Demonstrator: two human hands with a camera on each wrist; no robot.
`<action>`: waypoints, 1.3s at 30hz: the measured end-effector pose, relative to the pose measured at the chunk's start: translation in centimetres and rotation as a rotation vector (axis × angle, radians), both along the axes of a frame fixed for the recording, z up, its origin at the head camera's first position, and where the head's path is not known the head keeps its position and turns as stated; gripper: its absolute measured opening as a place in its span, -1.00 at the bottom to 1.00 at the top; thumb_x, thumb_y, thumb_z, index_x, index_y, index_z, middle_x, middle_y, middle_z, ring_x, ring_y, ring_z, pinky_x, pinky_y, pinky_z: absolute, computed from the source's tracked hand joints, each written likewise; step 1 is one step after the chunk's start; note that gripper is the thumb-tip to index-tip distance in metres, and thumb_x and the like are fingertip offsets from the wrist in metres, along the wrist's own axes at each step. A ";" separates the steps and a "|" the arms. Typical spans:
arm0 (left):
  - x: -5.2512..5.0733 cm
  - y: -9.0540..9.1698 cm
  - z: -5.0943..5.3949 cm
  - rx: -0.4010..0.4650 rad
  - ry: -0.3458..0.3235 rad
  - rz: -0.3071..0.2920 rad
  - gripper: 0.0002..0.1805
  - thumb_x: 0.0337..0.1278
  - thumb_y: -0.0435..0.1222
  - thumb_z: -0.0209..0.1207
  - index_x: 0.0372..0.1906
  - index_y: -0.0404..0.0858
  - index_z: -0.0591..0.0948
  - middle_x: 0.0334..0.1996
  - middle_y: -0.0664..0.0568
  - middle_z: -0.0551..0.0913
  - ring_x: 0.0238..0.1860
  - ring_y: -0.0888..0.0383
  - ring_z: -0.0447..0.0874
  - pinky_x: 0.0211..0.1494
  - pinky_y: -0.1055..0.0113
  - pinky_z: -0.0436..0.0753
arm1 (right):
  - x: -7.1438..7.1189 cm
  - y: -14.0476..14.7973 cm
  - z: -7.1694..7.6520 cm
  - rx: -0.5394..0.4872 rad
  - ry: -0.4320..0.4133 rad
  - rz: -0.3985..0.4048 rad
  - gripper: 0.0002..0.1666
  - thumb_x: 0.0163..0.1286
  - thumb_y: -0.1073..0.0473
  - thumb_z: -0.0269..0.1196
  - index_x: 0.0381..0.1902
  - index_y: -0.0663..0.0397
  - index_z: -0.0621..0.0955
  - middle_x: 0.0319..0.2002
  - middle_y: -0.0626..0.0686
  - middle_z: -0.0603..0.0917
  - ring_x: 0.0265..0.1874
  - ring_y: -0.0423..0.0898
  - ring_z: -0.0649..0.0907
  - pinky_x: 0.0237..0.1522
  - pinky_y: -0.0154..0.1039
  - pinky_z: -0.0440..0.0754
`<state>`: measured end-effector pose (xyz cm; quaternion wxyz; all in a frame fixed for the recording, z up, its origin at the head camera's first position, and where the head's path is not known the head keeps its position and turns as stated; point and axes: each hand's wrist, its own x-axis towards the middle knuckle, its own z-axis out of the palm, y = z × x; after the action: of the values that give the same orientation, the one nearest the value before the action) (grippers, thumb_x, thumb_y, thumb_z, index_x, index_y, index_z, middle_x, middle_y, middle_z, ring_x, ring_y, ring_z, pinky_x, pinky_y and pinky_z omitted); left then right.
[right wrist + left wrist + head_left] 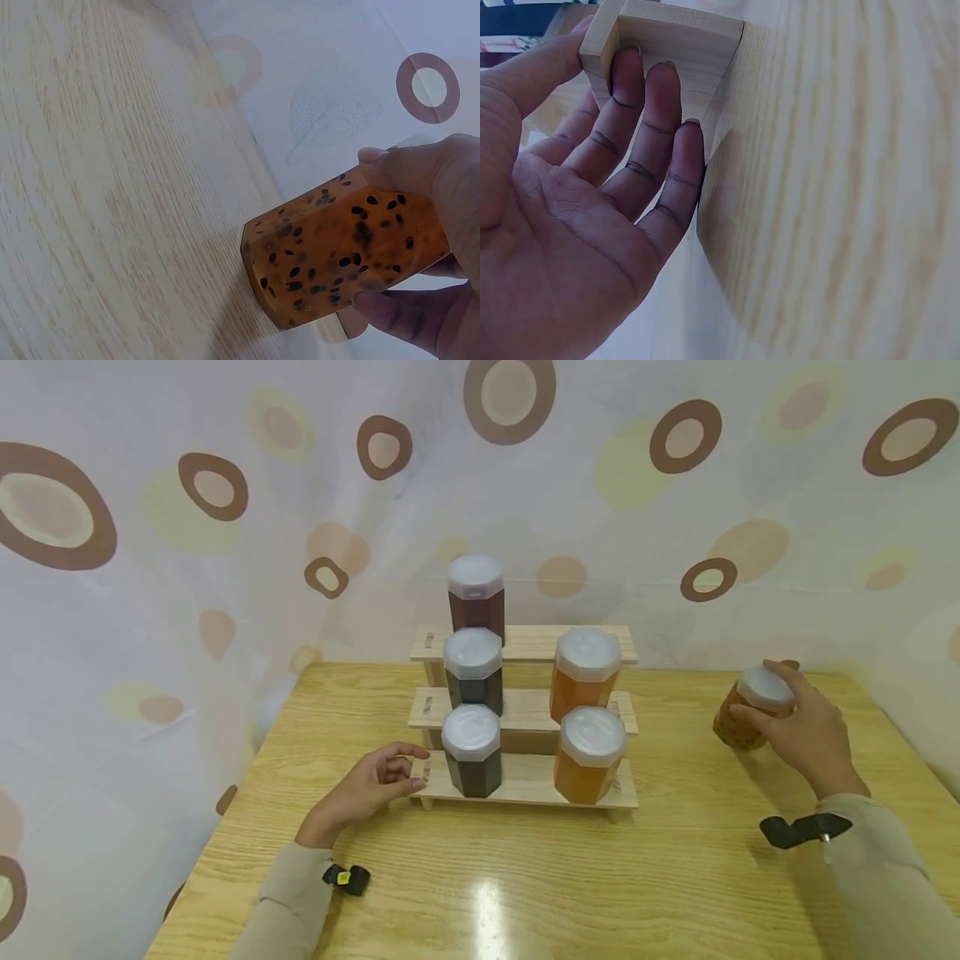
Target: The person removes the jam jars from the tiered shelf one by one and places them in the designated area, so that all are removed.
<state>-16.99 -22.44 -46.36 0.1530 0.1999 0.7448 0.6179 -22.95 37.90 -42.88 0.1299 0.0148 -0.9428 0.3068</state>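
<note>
My right hand (813,735) grips a lidded, faceted jar (738,718) near the table's back right. In the right wrist view, the jar's orange contents (330,247) hold many dark seeds. It is tilted, its base close to the tabletop. My left hand (375,785) is at the left end of a three-step wooden rack (525,772), fingers loosely curved by the lowest step's end (600,45). Dark jars stand on the rack's left: bottom (472,764), middle (474,681) and a reddish-brown top one (477,602). On its right are an amber bottom jar (588,768) and an orange middle jar (585,681).
The wood-grain table (517,877) extends in front of the rack and to both sides. A pale curtain (420,527) with brown rings and spots hangs behind and along the left edge. Black wrist cameras (806,831) are strapped at both sleeves.
</note>
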 end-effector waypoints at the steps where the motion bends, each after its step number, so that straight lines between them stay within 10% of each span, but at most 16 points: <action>1: 0.0 0.0 0.0 0.002 0.004 -0.001 -0.54 0.39 -0.47 0.25 0.31 -0.46 0.46 -0.34 -0.06 0.59 -0.35 0.11 0.56 -0.20 0.35 0.59 | -0.1 0.0 0.0 -0.001 0.007 0.001 -0.03 0.44 -0.05 0.40 0.62 0.09 0.21 0.32 0.62 0.36 0.13 0.62 0.41 -0.04 0.51 0.37; 39: -0.1 0.0 -0.1 -0.012 0.003 0.010 -0.54 0.37 -0.47 0.26 0.30 -0.44 0.47 -0.38 -0.04 0.59 -0.36 0.10 0.53 -0.21 0.35 0.56 | -0.5 -0.3 0.6 0.054 -0.074 0.055 -0.05 0.63 -0.16 0.08 0.63 0.28 -0.01 0.29 0.78 0.07 0.11 0.70 0.27 -0.12 0.59 0.37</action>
<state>-17.07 -22.40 -46.42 0.1500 0.1965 0.7498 0.6137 -23.44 37.57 -42.29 0.0857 0.0329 -0.9541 0.2850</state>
